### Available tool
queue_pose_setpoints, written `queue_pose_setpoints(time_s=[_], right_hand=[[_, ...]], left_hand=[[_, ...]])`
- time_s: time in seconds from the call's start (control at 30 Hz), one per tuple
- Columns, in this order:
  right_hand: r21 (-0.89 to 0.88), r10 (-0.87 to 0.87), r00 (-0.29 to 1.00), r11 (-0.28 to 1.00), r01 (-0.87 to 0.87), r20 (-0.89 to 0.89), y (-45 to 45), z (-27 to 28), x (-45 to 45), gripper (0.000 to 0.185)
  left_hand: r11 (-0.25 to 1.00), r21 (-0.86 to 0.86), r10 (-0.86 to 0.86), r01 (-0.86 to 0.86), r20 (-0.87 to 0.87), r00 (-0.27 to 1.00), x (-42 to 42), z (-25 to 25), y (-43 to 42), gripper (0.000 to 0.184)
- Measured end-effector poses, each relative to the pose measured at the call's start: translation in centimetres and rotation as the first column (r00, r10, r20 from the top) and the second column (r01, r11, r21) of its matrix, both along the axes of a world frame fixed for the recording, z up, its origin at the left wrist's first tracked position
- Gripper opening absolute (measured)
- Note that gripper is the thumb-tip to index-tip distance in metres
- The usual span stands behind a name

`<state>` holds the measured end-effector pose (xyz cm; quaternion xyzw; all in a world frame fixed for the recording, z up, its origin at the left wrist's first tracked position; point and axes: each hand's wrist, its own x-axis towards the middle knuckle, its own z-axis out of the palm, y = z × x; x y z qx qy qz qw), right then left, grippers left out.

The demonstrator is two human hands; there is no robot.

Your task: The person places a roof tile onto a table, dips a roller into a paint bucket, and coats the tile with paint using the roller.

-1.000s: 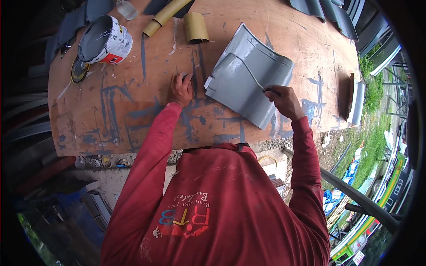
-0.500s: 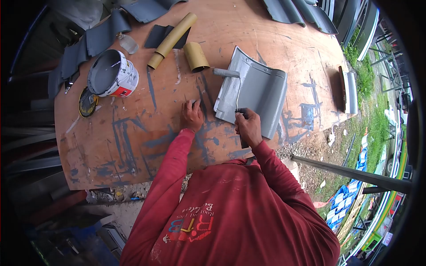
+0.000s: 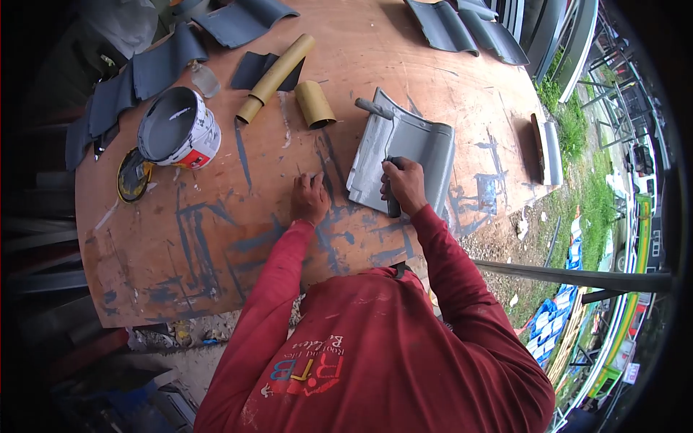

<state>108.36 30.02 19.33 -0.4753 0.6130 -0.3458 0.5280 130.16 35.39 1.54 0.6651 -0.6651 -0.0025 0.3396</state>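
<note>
Grey tile lies on the tabletop, 1 o'clock from centre. Face looks grey all over; wet-looking, paler streaks on its 9 o'clock half, smoother toward 3 o'clock. Can't tell if coat is complete. Right hand: fingers closed round handle of paint roller, sleeve at tile's 11 o'clock corner, contact unclear. Left hand: fingers loosely open on tabletop, nothing seen held, tile nearest.

Counts: 1 tile by the hands, 1 roller, 1 paint bucket at 10 o'clock, 1 lid beside it, 1 clear bottle. Tan tubes: 1 short, 1 long, maybe two pieces. Other tiles: at least 4 at 9–11 o'clock, at least 3 at 1, 1 at 2.
</note>
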Motion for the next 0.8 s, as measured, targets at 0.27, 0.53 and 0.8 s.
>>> queue_pose_setpoints(time_s=[0.27,0.53,0.8], right_hand=[[0.210,0.310,0.945,0.936,-0.283,-0.106,11.4,2.1,-4.3,0.026],[-0.065,0.316,0.868,0.928,-0.366,-0.383,13.3,1.2,-5.0,0.027],[-0.074,0.262,0.825,0.937,-0.342,-0.500,13.2,1.9,-2.7,0.023]], left_hand=[[1.000,-0.017,-0.023,0.022,-0.078,0.997,0.1,0.5,0.0,0.035],[1.000,0.018,-0.013,0.015,-0.062,0.998,0.1,1.0,0.3,0.036],[1.000,-0.013,-0.023,0.022,-0.078,0.997,0.1,1.2,0.4,0.033]])
